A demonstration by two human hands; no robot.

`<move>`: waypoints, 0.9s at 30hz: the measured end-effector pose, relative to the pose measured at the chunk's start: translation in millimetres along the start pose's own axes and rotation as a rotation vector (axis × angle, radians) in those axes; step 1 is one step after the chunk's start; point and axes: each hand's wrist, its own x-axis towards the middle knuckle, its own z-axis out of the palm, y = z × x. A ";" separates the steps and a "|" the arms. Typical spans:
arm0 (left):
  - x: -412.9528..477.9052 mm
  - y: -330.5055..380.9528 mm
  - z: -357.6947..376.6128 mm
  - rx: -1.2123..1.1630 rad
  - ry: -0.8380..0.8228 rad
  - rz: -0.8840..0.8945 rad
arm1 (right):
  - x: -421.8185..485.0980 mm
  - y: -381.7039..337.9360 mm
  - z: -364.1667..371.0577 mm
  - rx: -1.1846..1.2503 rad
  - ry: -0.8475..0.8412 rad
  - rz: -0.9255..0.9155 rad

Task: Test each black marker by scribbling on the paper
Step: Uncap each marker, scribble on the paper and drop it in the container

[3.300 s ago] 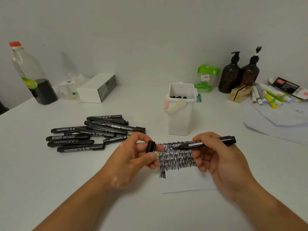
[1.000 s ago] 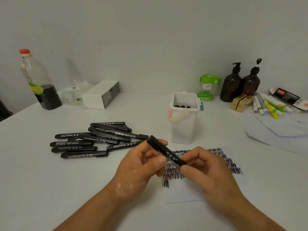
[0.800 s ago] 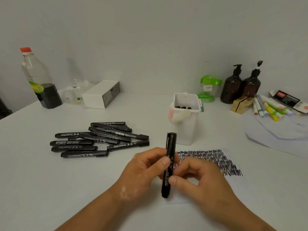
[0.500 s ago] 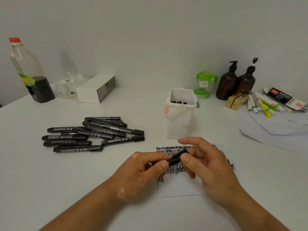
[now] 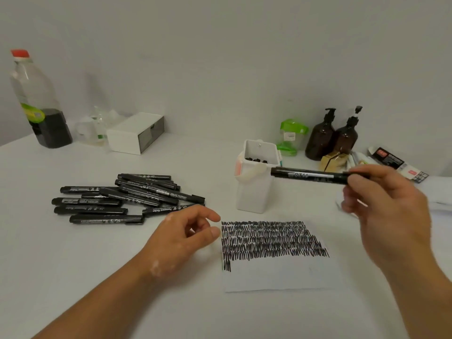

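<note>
Right hand (image 5: pixel 391 211) pinches a marker (image 5: pixel 310 176) by its end, level in the air beside the white tub (image 5: pixel 254 194); best tip it upright over the opening before letting go. Left hand (image 5: pixel 181 238) hangs loose and empty beside the scribbled paper (image 5: pixel 281 277), near the untested pile (image 5: pixel 117 199)

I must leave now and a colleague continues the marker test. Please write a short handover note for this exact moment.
Left hand: holds nothing, fingers loosely curled, beside the paper's left edge.
Right hand: pinches one black marker, apparently capped, held level, its free end by the white container's rim.
Done: scribbles fill the paper's upper part; dark marker ends show inside the container.
Left: probably drop this marker in, then test the pile of black markers to the container's left, likely untested.
</note>
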 end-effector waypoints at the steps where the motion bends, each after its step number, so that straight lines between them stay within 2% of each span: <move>1: -0.2 -0.3 0.6 0.002 0.014 -0.002 | 10.0 -13.7 0.7 -0.046 0.009 -0.059; 3: -0.3 -0.9 2.2 0.011 0.022 -0.006 | 31.7 -41.1 6.4 -0.200 -0.007 -0.172; 7: -0.4 -2.3 3.2 0.011 0.015 -0.006 | 71.6 -80.0 29.2 -0.667 -0.111 -0.325; 12: 0.9 -6.4 0.7 0.015 0.025 -0.013 | 104.3 -82.7 72.5 -1.127 -0.324 -0.379; 18: 1.6 -7.2 0.0 0.009 0.026 -0.015 | 113.0 -50.4 103.6 -1.352 -0.474 -0.302; 27: 4.6 -9.6 1.0 0.046 0.007 -0.003 | 103.4 -22.1 111.4 -1.470 -0.729 -0.078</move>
